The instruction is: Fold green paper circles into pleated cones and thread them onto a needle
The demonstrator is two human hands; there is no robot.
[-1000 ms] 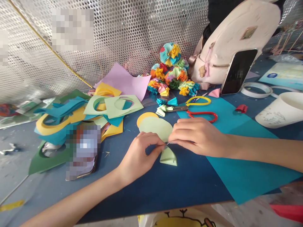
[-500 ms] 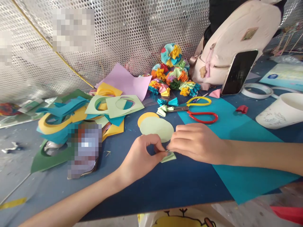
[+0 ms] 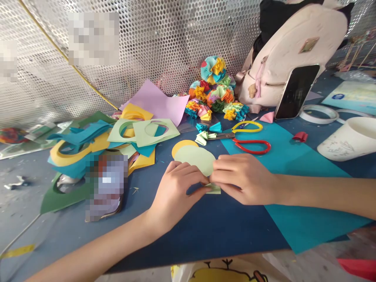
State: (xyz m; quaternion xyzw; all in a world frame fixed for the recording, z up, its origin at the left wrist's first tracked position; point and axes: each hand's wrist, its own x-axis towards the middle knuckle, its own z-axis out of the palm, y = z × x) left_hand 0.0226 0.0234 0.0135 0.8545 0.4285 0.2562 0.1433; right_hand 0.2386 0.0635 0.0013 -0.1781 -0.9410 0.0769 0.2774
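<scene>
Pinching folded green paper (image 3: pixel 215 189), between both hands (image 3: pixel 176 196) (image 3: pixel 243 178)

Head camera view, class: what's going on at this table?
A person's left hand and right hand pinch a small folded pale green paper on a dark blue table. Just beyond, a pale green paper circle overlaps a yellow paper circle. Scissors with red and yellow handles lie nearby, and ruffled multicoloured paper balls sit further back.
</scene>
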